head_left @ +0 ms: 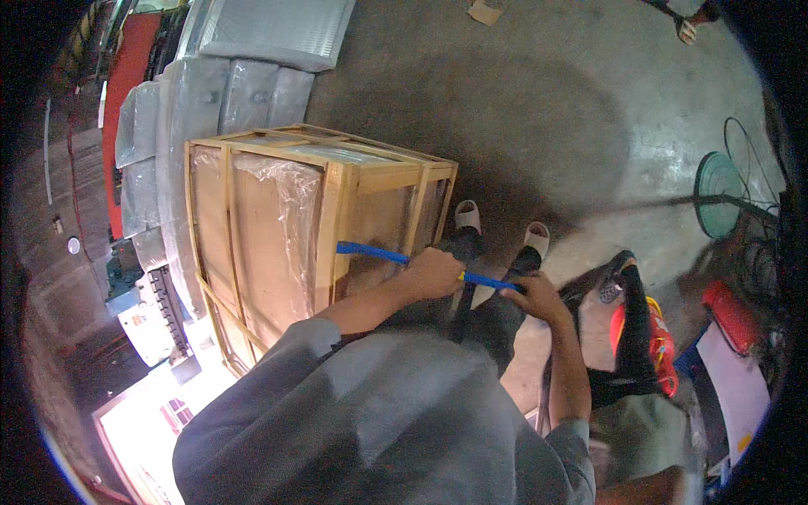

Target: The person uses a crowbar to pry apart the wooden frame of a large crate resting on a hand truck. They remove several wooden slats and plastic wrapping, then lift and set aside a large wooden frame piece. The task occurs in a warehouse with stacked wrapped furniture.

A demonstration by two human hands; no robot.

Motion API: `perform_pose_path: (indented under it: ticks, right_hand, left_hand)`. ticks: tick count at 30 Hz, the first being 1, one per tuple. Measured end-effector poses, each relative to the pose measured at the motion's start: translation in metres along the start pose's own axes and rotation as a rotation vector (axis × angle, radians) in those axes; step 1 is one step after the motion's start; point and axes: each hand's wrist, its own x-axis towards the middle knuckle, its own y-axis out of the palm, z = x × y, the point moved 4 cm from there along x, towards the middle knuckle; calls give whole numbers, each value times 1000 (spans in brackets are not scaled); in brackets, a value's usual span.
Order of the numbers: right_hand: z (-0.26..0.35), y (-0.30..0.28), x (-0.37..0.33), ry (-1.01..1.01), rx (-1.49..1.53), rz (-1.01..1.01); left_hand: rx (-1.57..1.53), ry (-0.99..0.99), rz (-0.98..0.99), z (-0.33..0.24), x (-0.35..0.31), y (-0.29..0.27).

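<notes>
A tall wooden crate (278, 219) with a plastic-wrapped brown load stands on the concrete floor in front of me. A blue strap (366, 250) runs from the crate's corner post toward me. My left hand (433, 273) is closed around the strap close to the crate. My right hand (534, 296) grips the same strap's end a little farther right, pulling it taut. My feet in pale slippers (468, 215) show just beyond the hands.
Grey wrapped bundles (210, 93) are stacked behind and left of the crate. A floor fan with a green base (717, 194) stands at right. A red-and-black tool or bag (644, 337) and a red cylinder (732, 313) lie at lower right. Someone's sandalled foot (688, 30) is at the top.
</notes>
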Motion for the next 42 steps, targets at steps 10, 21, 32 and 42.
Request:
perform_pose_path:
  ticks: [10,21,32,42]
  right_hand:
    - [190,-89,-132,39,-177,61]
    - [194,-6,-124,145,-19,156]
    - [433,-164,-98,-779,-396,0]
    - [624,-92,20,-1055,-753,-28]
  left_hand:
    - [43,212,-245,-38,-110,-61]
    - [25,275,-475,-11,-123,-10]
    - [-581,442,-1319,40,-206,-93]
    - [-1537,324,-1272,166,-239,-43]
